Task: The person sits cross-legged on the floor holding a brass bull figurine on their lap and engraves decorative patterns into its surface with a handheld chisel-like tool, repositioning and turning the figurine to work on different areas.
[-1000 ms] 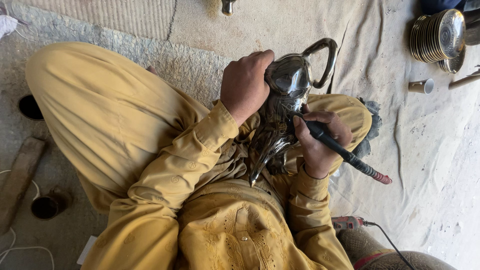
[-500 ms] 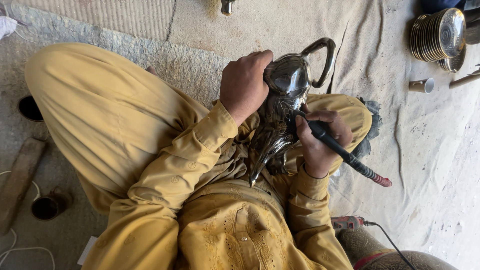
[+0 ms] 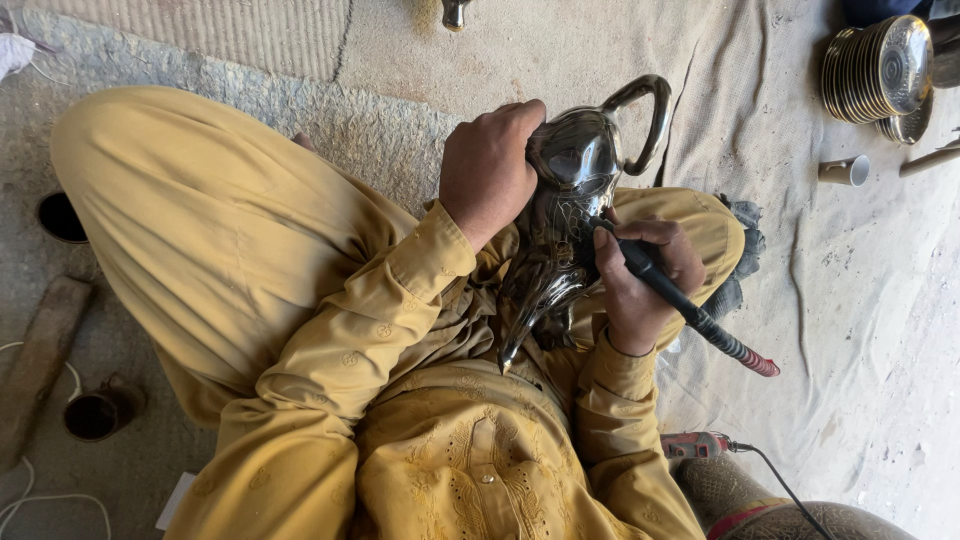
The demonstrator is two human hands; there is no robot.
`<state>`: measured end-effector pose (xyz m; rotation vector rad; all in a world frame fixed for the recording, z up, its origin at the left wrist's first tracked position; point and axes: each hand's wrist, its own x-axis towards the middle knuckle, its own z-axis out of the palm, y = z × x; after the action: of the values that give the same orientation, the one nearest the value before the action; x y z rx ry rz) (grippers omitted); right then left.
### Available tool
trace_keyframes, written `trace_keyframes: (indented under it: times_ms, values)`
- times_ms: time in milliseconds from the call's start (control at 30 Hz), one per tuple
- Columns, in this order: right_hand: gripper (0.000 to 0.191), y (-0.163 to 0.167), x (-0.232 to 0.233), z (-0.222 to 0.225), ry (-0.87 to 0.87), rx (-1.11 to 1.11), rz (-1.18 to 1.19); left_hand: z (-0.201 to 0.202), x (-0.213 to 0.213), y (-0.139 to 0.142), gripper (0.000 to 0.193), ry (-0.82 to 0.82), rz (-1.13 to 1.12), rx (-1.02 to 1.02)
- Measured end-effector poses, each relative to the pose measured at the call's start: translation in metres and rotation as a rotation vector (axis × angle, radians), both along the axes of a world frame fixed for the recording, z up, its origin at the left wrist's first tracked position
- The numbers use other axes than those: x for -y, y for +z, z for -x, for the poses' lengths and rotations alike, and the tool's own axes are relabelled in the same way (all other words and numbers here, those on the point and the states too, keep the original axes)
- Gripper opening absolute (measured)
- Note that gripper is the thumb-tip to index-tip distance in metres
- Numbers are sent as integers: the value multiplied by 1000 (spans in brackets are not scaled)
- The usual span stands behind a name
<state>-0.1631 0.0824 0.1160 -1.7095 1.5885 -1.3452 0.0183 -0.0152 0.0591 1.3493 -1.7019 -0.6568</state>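
I sit cross-legged in yellow clothes with a shiny metal jug [image 3: 575, 165] lying in my lap, its curved handle pointing away and its long spout toward my belly. My left hand [image 3: 490, 170] clasps the jug's rounded body from the left. My right hand [image 3: 640, 280] grips a black pen-shaped engraving tool [image 3: 690, 312] with a red end; the tool's tip touches the jug's engraved side.
A stack of shiny metal plates [image 3: 880, 70] stands at the back right, with a small cup [image 3: 845, 170] near it. A red power unit with a black cable [image 3: 700, 445] lies by my right knee. Dark round pots [image 3: 95, 412] and a wooden block [image 3: 40, 365] sit at left.
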Motion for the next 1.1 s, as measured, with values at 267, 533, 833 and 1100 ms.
trace_keyframes:
  times_ms: [267,533,833,1100]
  values:
    - [19,-4,-1,6,-14,0,63,0,0,0,12,8,17,8]
    - [17,4,-18,-10,104,158,33,-2,-1,-1,11,23,-1,16]
    - [18,1,-19,-10,107,151,29,-2,0,-5,11,25,5,14]
    - [16,4,-15,-9,125,36,43,-3,0,-4,11,24,-1,16]
